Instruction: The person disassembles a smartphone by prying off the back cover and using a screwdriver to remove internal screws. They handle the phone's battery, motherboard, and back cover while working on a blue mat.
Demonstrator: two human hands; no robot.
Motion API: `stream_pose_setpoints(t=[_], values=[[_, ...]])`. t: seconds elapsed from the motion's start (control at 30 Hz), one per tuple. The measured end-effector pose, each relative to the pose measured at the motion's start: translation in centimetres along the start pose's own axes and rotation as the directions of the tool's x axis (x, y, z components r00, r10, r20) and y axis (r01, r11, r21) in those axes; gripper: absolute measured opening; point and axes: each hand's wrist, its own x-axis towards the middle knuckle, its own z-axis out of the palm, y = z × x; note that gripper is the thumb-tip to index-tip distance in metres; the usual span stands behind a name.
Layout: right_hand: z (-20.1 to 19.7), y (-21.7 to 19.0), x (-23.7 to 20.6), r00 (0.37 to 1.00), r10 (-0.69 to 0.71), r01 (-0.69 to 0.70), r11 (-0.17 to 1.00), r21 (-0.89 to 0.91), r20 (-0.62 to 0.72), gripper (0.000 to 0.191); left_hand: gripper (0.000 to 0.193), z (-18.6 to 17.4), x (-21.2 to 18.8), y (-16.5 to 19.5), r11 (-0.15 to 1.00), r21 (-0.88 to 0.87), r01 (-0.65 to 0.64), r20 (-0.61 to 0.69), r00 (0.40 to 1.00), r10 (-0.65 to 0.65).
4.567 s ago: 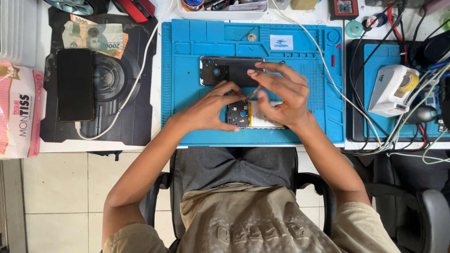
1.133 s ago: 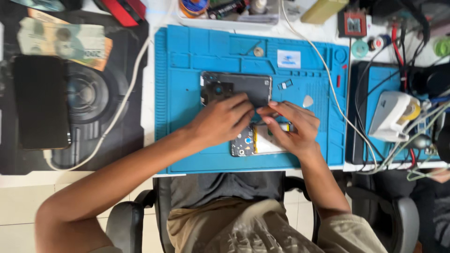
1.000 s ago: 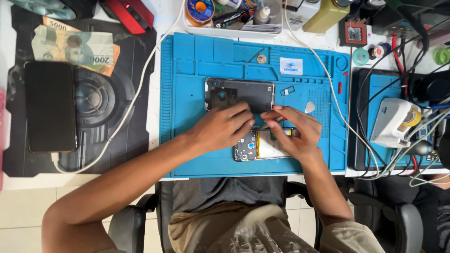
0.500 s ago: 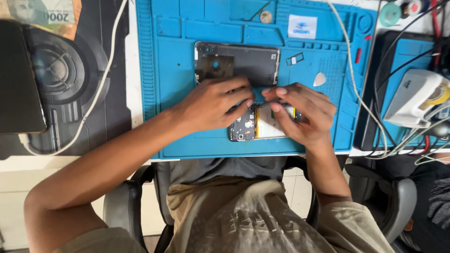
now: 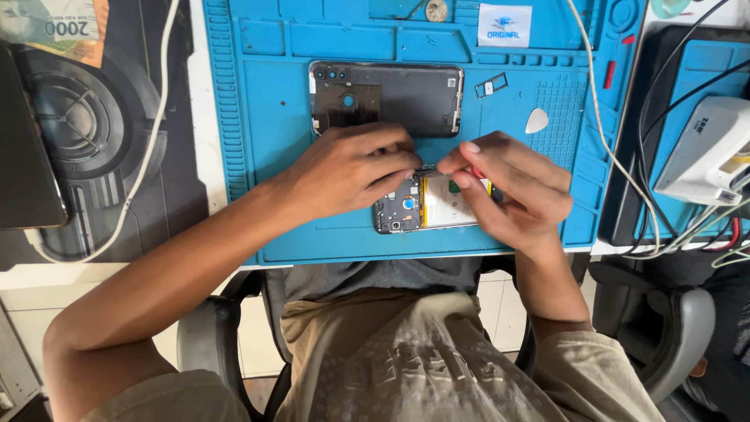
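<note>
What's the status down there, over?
Left hand and right hand both on opened phone. Back cover lies apart on blue mat. Nothing blocking.

An opened dark smartphone with exposed circuit board and pale rectangular battery (image 5: 426, 207) is laid flat, lengthwise, on the blue mat's near part, partly covered at its top edge and right end.

Bare forearms, khaki short-sleeved shirt, dark grey trousers.

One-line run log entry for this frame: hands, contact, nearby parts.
left hand: on opened phone | right hand: pinching red tool, tip hidden | back cover: apart, above on blue mat | pick: untouched
</note>
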Motion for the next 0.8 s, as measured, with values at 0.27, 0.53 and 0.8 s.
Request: stream_pose_setpoints(t=[0.27, 0.53, 0.8], values=[[-0.1, -0.6, 1.1, 0.993, -0.101, 0.108, 0.986, -0.127, 0.064, 0.031, 0.096, -0.6, 0.5, 1.3, 0.998, 0.063, -0.020, 0.267, 0.964, 0.002], [0.0, -2.0, 2.6, 0.973, -0.162, 0.189, 0.968, -0.163, 0.165, 0.041, 0.120, -1.8, 0.2, 2.9, 0.986, 0.159, 0.045, 0.321, 0.942, -0.094], [0.5, -2.3, 3.3, 0.944, -0.165, 0.220, 0.960, -0.172, 0.287, 0.043, 0.123, -3.5, -0.7, 3.9, 0.968, 0.228, 0.101, 0.395, 0.899, -0.186]])
